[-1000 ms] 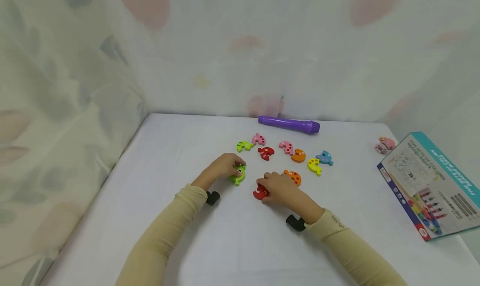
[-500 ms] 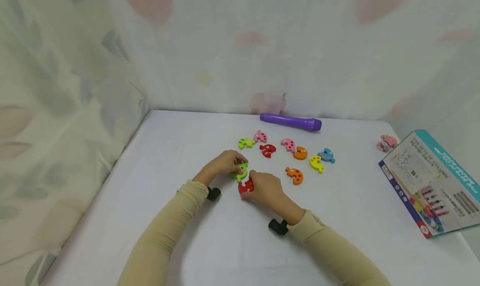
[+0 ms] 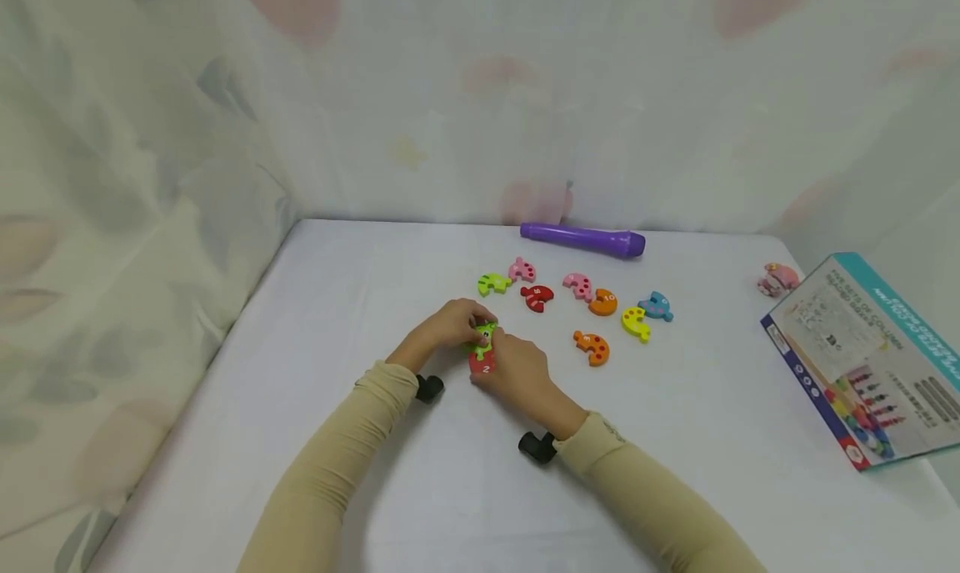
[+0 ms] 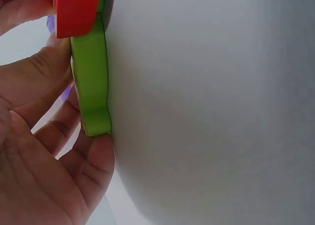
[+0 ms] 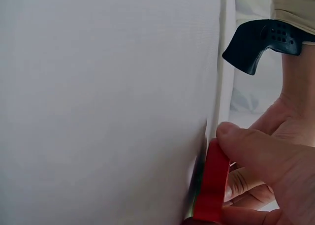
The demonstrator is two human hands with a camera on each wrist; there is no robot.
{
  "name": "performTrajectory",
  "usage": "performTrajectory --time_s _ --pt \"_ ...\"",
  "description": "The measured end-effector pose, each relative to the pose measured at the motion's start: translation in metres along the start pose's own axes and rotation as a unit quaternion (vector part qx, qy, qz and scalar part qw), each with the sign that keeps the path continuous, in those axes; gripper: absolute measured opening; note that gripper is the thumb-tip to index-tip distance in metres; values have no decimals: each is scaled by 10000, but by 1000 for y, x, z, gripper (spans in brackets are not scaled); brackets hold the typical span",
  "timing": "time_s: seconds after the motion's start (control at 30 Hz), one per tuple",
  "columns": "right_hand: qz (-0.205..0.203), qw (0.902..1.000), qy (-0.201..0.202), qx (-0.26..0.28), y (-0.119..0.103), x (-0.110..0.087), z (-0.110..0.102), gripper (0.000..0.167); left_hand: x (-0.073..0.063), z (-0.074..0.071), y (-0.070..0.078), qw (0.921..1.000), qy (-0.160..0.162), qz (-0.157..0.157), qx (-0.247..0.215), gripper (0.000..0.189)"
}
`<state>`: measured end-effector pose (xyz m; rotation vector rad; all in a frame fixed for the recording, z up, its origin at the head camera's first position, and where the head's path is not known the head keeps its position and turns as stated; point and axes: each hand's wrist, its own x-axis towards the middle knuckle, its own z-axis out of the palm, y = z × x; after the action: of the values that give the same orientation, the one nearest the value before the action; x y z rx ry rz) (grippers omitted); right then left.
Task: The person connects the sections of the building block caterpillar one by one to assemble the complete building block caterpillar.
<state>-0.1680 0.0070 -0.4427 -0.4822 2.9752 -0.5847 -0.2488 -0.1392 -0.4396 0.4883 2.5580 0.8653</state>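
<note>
My left hand [image 3: 450, 323] pinches a green wooden animal-shaped puzzle piece [image 4: 92, 82] by its edges, just above the white table. In my right hand [image 3: 522, 374] is a red puzzle piece [image 5: 211, 183] marked with a 2, gripped between thumb and fingers. At the near side of the green piece, the red one overlaps its knob in the head view. The left wrist view shows the red edge right against the green edge. To the right of my right hand lies an orange spotted piece [image 3: 592, 349]. My fingers partly hide both held pieces.
Farther back lie a green striped piece [image 3: 492, 284], a red piece [image 3: 537, 298], a yellow piece [image 3: 636, 324], a blue piece [image 3: 657, 306] and several others. A purple toy microphone [image 3: 582, 239] lies behind them. A box [image 3: 862, 364] and a small pink object [image 3: 778, 279] are at right.
My right hand has moved left with the red piece, bringing it from beside the orange piece up to the green one. My left hand has stayed nearly in place, holding the green piece.
</note>
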Motion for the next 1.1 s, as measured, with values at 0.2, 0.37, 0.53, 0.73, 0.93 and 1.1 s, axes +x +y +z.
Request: performTrajectory --time_s 0.2,0.37,0.53,0.73,0.93,1.1 --pt "160 9989 -161 -413 -3 5 -2 66 2 -1 1 10000 -33 -8 -18 38" --pt "142 9974 -377 -595 -1 3 -4 68 3 -2 0 9999 -68 65 38 38" --pt "-145 9967 -538 -591 14 -9 -16 63 2 -1 -2 9999 -65 144 15 38" --pt "-578 9953 -121 -765 55 -32 -33 54 -4 5 -2 9986 -267 405 190 33" --pt "-431 9949 -18 -913 97 -38 -52 53 -8 5 1 9989 -238 351 202 32" --pt "-113 9972 -265 -686 118 -37 -63 53 -5 3 4 9991 -248 277 186 32"
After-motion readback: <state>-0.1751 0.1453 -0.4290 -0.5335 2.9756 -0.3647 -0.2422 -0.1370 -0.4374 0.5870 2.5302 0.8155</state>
